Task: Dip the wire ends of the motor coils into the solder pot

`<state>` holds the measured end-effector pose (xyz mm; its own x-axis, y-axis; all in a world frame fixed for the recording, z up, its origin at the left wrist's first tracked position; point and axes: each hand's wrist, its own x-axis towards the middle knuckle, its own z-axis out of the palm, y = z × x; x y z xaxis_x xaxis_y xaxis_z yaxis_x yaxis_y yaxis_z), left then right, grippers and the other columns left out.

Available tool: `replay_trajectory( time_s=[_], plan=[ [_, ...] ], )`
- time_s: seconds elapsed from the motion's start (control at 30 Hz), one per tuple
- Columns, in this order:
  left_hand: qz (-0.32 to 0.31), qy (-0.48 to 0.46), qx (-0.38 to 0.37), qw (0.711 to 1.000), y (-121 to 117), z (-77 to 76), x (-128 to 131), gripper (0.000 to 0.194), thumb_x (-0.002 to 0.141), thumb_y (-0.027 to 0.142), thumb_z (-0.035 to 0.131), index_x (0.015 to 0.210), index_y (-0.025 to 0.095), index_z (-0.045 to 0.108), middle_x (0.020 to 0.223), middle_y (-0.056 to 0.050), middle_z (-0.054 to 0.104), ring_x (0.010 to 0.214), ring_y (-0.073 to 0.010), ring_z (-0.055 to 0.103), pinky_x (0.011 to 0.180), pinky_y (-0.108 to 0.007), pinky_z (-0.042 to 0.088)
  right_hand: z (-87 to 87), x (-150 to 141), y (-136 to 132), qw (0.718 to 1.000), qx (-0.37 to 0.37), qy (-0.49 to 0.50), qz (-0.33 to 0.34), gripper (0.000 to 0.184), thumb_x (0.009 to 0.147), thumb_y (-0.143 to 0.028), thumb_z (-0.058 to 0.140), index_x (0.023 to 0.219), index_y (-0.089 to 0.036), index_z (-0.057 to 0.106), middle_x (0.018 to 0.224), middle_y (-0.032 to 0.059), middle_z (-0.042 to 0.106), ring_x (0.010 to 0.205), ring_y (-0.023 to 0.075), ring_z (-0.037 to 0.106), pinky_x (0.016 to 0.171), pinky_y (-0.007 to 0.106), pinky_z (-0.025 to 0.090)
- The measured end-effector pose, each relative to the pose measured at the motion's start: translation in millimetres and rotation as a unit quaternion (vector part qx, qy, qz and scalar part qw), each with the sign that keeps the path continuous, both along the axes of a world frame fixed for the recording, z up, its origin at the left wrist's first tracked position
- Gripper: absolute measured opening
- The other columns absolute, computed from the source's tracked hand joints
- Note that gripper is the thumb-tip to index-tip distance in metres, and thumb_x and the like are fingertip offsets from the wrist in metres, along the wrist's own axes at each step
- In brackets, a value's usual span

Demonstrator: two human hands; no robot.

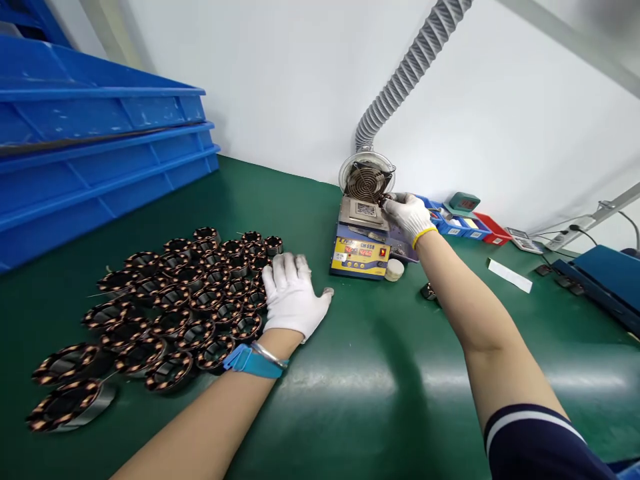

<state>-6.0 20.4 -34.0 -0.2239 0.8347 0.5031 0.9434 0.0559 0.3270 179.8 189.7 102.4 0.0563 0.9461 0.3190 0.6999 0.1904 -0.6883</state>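
Note:
My left hand (293, 300), in a white glove, lies flat with its fingers stretched out. It rests against the right side of a group of motor stators (206, 298) with copper windings, standing close together on the green table. My gloved right hand (407, 215) is closed on a small dark stator (385, 199), mostly hidden by the fingers. It holds this at the right rear of a solder pot (360, 259) with a yellow front panel and lit red digits. The pot's opening cannot be made out. A round fan grille (367, 183) stands just behind.
A grey flexible hose (415, 67) rises from the fan. Stacked blue crates (105, 157) border the left. A round pale pad (394, 270) sits beside the pot. Small blue bins (453, 228), a red bin (494, 230), a white strip (510, 276) and a blue device (605, 283) are to the right.

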Motion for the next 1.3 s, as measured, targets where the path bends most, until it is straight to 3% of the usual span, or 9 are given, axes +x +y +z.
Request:
replay_trajectory(
  time_s=[0.13,0.37,0.53,0.8,1.3],
  plan=[
    [0.000,0.022,-0.008,1.000,-1,0.9,-1,0.078,0.073,0.049,0.058,0.133,0.002,0.043,0.136,-0.026,0.044,0.132,-0.0410,0.030,0.111,-0.059,0.013,0.3,1,23,1.000,0.014,-0.008,0.005,0.034,0.072,-0.032,0.061,0.099,-0.014,0.066,0.088,0.0060,0.070,0.082,0.0167,0.066,0.080,0.028,0.052],
    [-0.051,-0.008,-0.020,0.998,-1,7.3,3,0.059,0.080,0.050,0.050,0.125,0.012,0.054,0.117,-0.018,0.061,0.122,-0.0352,0.044,0.110,-0.055,0.018,-17.6,-1,33,1.000,0.000,-0.028,-0.001,0.035,0.067,-0.036,0.062,0.097,-0.018,0.068,0.086,0.0033,0.070,0.081,0.0177,0.064,0.082,0.031,0.050],
    [-0.087,-0.025,-0.029,0.995,-2,6.9,5,0.057,0.081,0.049,0.050,0.125,0.013,0.055,0.118,-0.018,0.061,0.124,-0.0340,0.044,0.110,-0.053,0.020,-22.6,1,35,0.999,0.009,-0.027,-0.016,0.047,0.066,-0.040,0.063,0.107,-0.019,0.065,0.093,0.0034,0.070,0.085,0.0178,0.063,0.084,0.032,0.049],
    [-0.106,-0.048,-0.043,0.992,-3,10.0,5,0.054,0.081,0.046,0.052,0.123,0.012,0.055,0.112,-0.016,0.064,0.118,-0.0333,0.049,0.107,-0.052,0.024,-30.1,3,34,0.999,0.003,-0.052,-0.015,0.049,0.064,-0.042,0.065,0.106,-0.019,0.066,0.096,0.0044,0.069,0.088,0.0192,0.063,0.084,0.032,0.049],
    [-0.113,-0.037,-0.047,0.992,-4,10.8,6,0.045,0.082,0.044,0.053,0.116,0.015,0.058,0.111,-0.012,0.066,0.117,-0.0317,0.051,0.106,-0.051,0.026,-27.8,0,27,0.999,-0.012,-0.045,-0.024,0.039,0.063,-0.038,0.065,0.097,-0.020,0.069,0.090,0.0024,0.070,0.085,0.0189,0.063,0.082,0.031,0.048]
  ],
)
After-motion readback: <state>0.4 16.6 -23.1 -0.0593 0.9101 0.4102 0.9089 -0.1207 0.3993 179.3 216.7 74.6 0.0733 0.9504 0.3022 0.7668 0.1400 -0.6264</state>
